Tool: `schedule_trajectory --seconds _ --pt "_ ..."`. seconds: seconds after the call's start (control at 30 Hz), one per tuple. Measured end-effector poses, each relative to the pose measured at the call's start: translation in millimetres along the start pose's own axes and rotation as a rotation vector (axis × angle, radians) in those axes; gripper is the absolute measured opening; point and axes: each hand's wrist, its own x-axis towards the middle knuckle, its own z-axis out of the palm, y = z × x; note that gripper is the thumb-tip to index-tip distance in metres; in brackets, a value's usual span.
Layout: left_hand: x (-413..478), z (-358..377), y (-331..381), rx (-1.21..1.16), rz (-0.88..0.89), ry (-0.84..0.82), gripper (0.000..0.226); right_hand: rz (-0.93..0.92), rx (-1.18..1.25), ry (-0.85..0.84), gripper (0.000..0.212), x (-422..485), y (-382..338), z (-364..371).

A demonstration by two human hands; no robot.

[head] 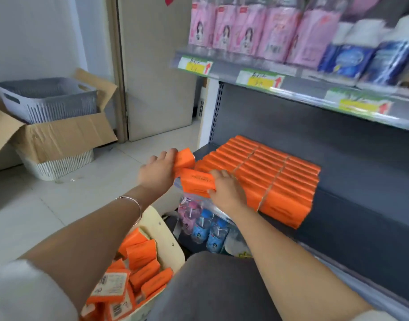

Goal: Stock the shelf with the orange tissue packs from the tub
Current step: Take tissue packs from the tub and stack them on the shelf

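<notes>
Rows of orange tissue packs (270,172) lie side by side on the dark grey shelf (351,195). At the shelf's left front corner my left hand (158,171) grips one orange pack (184,158) by its end. Just below it, my right hand (226,189) holds a second orange pack (197,183) against the front of the stocked rows. A cream tub (163,237) stands on the floor at the lower left, beside my knee, with several loose orange packs (138,272) inside.
The shelf above carries pink packs (247,28) and blue packs (351,56) behind price tags. Under the grey shelf sit small pink and blue packets (202,224). A cardboard box (60,133) with a grey basket (48,98) on it stands at left by a door.
</notes>
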Motion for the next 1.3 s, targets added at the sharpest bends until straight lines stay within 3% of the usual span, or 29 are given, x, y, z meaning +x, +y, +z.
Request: schedule_trajectory --seconds 0.23,0.43,0.63,0.83,1.03,1.2,1.3 --pt "-2 -10 82 -0.052 0.118 0.137 0.045 0.087 0.047 0.18 0.052 -66 64 -67" --pt "-10 -6 138 -0.038 0.253 0.13 0.05 0.312 0.106 0.296 0.048 -117 128 -101" --pt "-22 10 166 -0.017 0.375 0.025 0.048 0.317 0.034 0.134 0.048 -139 158 -86" --pt "-21 18 168 0.003 0.395 -0.018 0.051 0.341 -0.002 0.108 0.046 -123 159 -53" --pt "-16 22 164 -0.055 0.418 -0.062 0.055 0.357 -0.301 0.302 0.043 -117 156 -40" --pt "-13 24 164 -0.124 0.365 -0.141 0.051 0.35 -0.232 0.148 0.042 -115 156 -53" --pt "-15 20 163 -0.129 0.362 -0.158 0.046 0.308 -0.084 0.119 0.059 -113 149 -71"
